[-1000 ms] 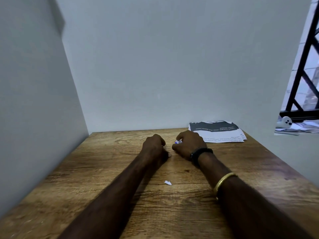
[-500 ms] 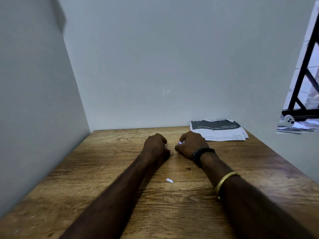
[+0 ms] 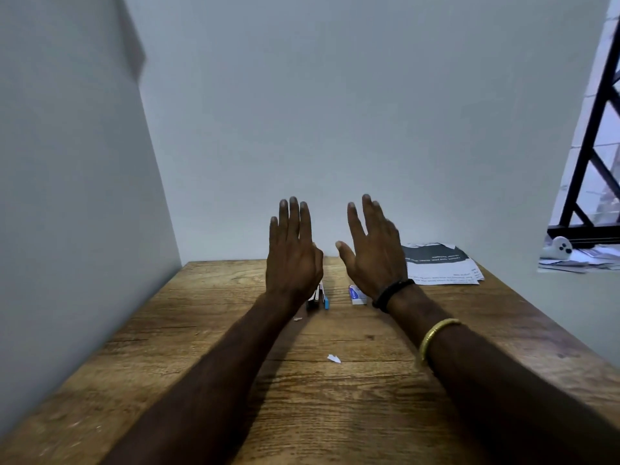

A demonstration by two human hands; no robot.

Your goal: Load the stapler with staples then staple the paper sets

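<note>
The wooden table [image 3: 167, 380], grainy brown plank with dark knots, fills the lower view under smooth grey walls. Both bare forearms reach toward 12 o'clock. The left hand [image 3: 292, 260] and right hand [image 3: 374, 260] are raised off the wood, fingers straight and spread, gripping nothing. At 1 o'clock near the back edge lies the flat stack of printed paper sets [image 3: 443, 268], its top sheet banded black. Below the left hand lies the slim stapler [image 3: 318, 297], black with a blue end; beside it at 3 o'clock sits the small rectangular staple box [image 3: 357, 294]. A torn white scrap [image 3: 334, 358] lies nearer.
</note>
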